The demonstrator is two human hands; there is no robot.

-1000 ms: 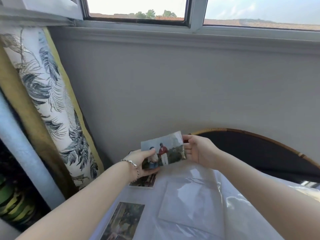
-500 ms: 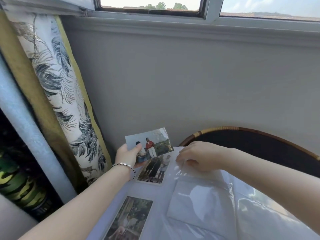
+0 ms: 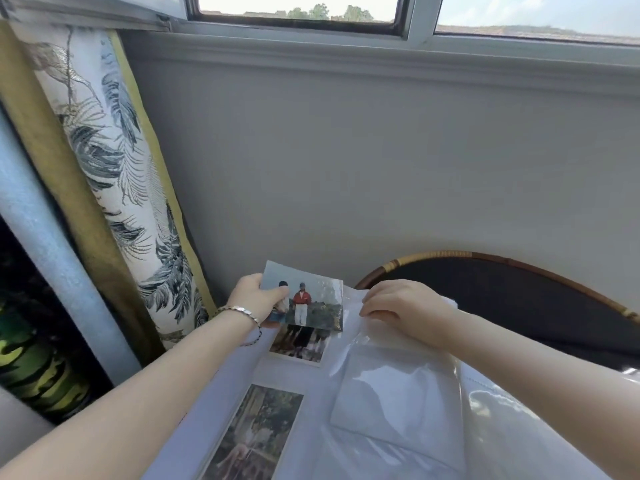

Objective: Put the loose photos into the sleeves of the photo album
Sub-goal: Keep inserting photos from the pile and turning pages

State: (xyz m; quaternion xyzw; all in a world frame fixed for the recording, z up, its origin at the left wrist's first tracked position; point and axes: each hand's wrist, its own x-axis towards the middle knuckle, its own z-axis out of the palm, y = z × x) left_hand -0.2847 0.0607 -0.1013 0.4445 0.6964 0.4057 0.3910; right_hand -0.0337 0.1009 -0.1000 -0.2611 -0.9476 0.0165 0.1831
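Observation:
The open photo album (image 3: pixel 311 382) lies in front of me with white pages and clear plastic sleeves. My left hand (image 3: pixel 256 301) pinches a loose photo (image 3: pixel 311 299) of people, one in a red top, by its left edge, holding it just above the page's far end. My right hand (image 3: pixel 405 311) pinches the top edge of an empty clear sleeve (image 3: pixel 391 393) on the right column. Two photos sit in sleeves on the left column, the upper sleeved photo (image 3: pixel 299 344) partly under the held one and the lower sleeved photo (image 3: pixel 259 434) nearer me.
A leaf-patterned curtain (image 3: pixel 114 174) hangs at the left beside a pale blue post (image 3: pixel 52 254). A grey wall (image 3: pixel 381 161) under a window (image 3: pixel 298 10) stands close behind the album. A dark round rattan-rimmed chair back (image 3: pixel 502 299) is at the right.
My right hand let go of the photo and moved down onto the empty sleeve, taking its edge. My left hand kept the photo and carried it left, above the upper sleeved photo.

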